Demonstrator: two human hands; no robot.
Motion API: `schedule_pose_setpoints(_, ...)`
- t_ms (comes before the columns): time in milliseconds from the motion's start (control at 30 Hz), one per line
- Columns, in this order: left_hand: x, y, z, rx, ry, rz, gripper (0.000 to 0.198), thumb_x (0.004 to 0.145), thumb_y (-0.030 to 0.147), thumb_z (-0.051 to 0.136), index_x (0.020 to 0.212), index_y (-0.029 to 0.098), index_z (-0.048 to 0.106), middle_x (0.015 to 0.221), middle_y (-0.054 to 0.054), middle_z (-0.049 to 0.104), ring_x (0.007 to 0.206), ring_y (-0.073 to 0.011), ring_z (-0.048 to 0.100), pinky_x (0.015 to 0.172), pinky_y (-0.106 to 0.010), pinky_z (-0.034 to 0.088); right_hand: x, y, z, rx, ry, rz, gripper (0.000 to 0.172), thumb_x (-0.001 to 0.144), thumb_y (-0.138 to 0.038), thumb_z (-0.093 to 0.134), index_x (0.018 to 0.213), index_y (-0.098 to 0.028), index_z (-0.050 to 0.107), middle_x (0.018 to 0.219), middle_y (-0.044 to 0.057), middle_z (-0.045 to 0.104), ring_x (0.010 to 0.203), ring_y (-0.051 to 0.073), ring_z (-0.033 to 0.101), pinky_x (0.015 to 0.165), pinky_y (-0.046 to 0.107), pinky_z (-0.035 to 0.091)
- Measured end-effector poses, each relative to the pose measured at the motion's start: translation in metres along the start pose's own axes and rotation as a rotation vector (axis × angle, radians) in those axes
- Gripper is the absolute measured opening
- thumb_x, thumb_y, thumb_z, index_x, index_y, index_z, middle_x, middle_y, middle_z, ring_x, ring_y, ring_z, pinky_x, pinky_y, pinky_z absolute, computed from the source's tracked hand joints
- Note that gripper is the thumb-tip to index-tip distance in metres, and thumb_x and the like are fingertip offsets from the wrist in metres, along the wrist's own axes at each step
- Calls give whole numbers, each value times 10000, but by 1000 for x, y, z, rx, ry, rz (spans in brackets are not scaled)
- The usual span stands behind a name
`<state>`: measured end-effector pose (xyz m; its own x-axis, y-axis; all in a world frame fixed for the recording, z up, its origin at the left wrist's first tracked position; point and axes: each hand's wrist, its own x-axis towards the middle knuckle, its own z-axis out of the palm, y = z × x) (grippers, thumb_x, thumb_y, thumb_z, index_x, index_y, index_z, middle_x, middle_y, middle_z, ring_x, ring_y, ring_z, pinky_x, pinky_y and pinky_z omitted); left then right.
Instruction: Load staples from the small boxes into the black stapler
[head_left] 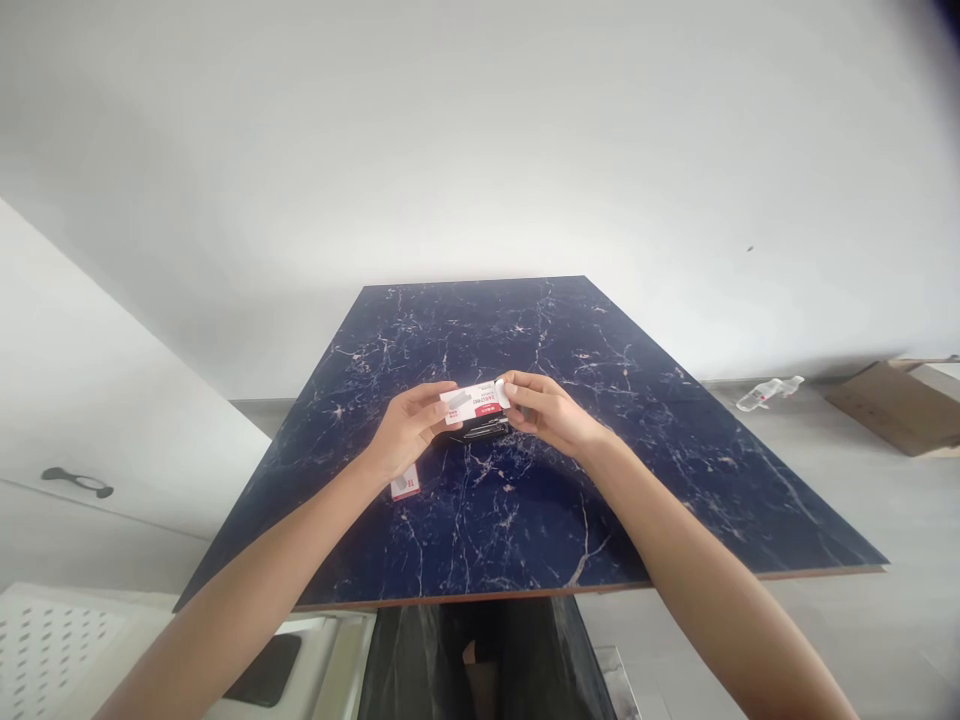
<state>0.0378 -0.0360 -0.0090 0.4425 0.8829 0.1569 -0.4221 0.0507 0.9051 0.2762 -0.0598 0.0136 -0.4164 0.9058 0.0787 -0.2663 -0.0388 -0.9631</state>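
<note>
Between both hands, above the middle of the dark blue marbled table (510, 540), is a small white and red cardboard box (472, 402) with grey and red print. My left hand (414, 425) grips its left end, thumb on the printed face. My right hand (551, 408) pinches its right end, where a white end flap seems to stand out. Just below the box is a black object (484, 432) with shiny edges, partly hidden; its kind I cannot make out. A second white and red box (405, 483) lies on the table beside my left wrist, partly covered by it.
A white wall rises behind the table. On the floor at right are a crumpled clear plastic piece (769, 392) and an open cardboard carton (896, 405). A white cabinet with a dark handle (76, 482) stands at left.
</note>
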Motion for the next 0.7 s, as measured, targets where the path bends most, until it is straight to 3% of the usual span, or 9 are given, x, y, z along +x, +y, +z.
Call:
schedule_pose_setpoints(333, -2, 1, 2, 35, -69, 10, 295, 737, 266, 864, 1022, 235, 794, 1087, -80, 759, 985, -220, 710, 780, -306, 615, 1, 3, 3, -105, 53, -30, 308, 854, -458, 747, 894, -188, 605, 705, -17, 527, 571, 82, 363, 510, 241, 241)
schedule_pose_setpoints(467, -2, 0, 2, 144, 36, 50, 310, 747, 299, 853, 1041, 233, 781, 1086, -80, 754, 978, -223, 708, 746, -292, 603, 2, 3, 4, -208, 151, -104, 314, 871, -494, 711, 953, -197, 649, 653, -27, 529, 535, 89, 368, 481, 243, 261)
schedule_pose_setpoints(567, -1, -1, 0, 235, 122, 79, 321, 747, 315, 850, 1044, 221, 773, 1053, -77, 757, 922, -206, 712, 752, -300, 594, 1, 0, 5, -350, 239, -169, 336, 839, -482, 742, 1006, -195, 696, 785, 16, 628, 553, 92, 415, 488, 250, 309)
schedule_pose_setpoints(700, 0, -3, -2, 291, 135, 83, 335, 735, 328, 855, 1037, 212, 771, 1054, -85, 752, 941, -220, 708, 768, -319, 590, 0, -1, 6, -464, 293, -191, 323, 871, -477, 703, 1032, -198, 731, 790, 26, 646, 572, 105, 440, 502, 261, 319)
